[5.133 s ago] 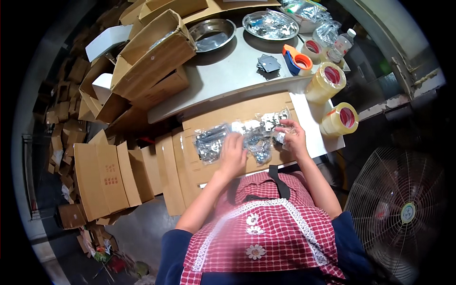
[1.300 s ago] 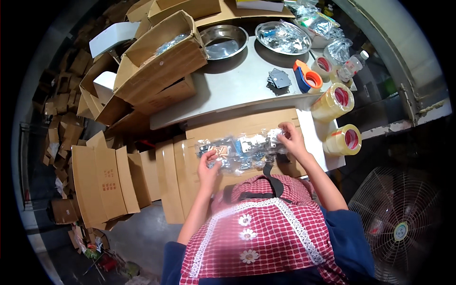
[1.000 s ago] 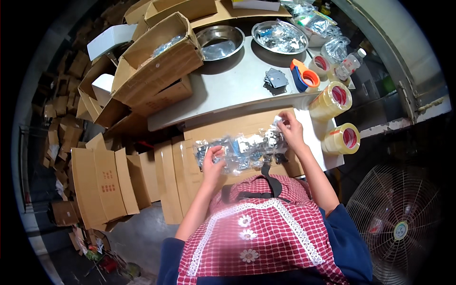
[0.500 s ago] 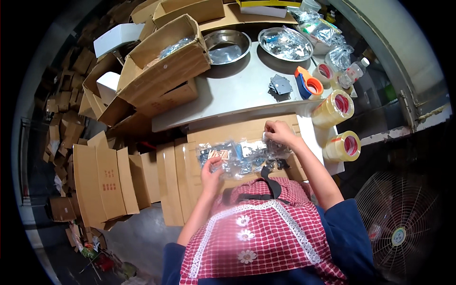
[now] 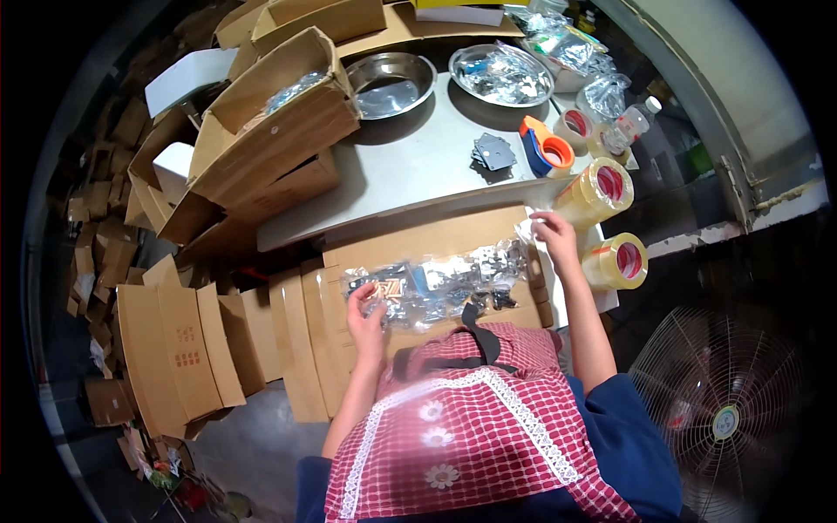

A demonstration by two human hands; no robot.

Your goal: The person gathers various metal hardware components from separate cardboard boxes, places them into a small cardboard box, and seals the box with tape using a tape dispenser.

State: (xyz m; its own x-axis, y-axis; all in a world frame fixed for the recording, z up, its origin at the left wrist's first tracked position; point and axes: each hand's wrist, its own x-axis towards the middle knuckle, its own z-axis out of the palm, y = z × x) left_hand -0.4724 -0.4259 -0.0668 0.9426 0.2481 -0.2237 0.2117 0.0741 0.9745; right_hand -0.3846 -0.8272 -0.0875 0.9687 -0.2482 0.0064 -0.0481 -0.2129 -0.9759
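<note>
Left hand rests on the near-left end of a row of clear plastic bags holding small dark hardware. Fingers are curled onto one bag; whether they actually pinch it, can't tell. Bags lie on a flat cardboard sheet right in front of the person, just above the red checked apron.

Right hand sits at the far-right corner of the sheet, fingers closed in a grip on a small clear bag lifted off the row's right end.

Containers:
- Open cardboard box far left on the tabletop, tilted, with clear bagged parts inside.
- Steel bowl: contents unclear, looks bare metal.
- Second steel bowl: full of clear bagged parts.
- More filled bags heaped far right, behind it.

Also on the tabletop: a stack of dark metal plates, an orange and blue tape dispenser just beside them, and two tape rolls near the right hand. Flattened cartons are stacked on the floor to the left. Fan sits lower right.
</note>
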